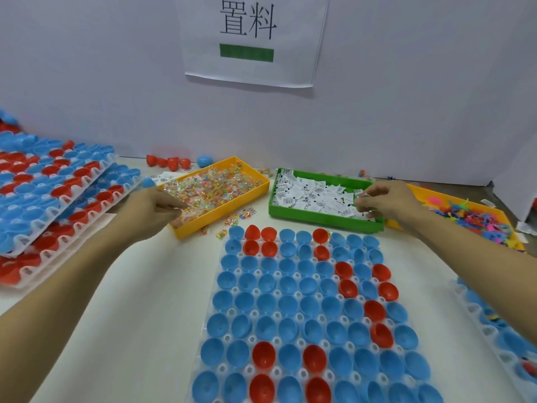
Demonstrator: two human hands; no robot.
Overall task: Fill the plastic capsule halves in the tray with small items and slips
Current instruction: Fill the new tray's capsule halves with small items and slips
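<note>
A clear tray (286, 289) in front of me holds rows of open blue and red capsule halves (308, 306); they look empty. Behind it to the left, a yellow bin (255, 190) is full of small colourful candy packets (215, 184). My left hand (151, 207) reaches into its near end, fingers pinching packets. A green bin (319, 221) to the right holds white printed paper slips (313, 196). My right hand (386, 199) is over its right end, fingertips pinching slips.
Stacked trays of filled blue and red capsule halves (49, 193) lie at the left. An orange bin of colourful small toys (476, 219) sits at the right, and another capsule tray (499, 330) at the right edge. Loose capsule halves (171, 162) and candy packets (232, 219) are scattered on the table.
</note>
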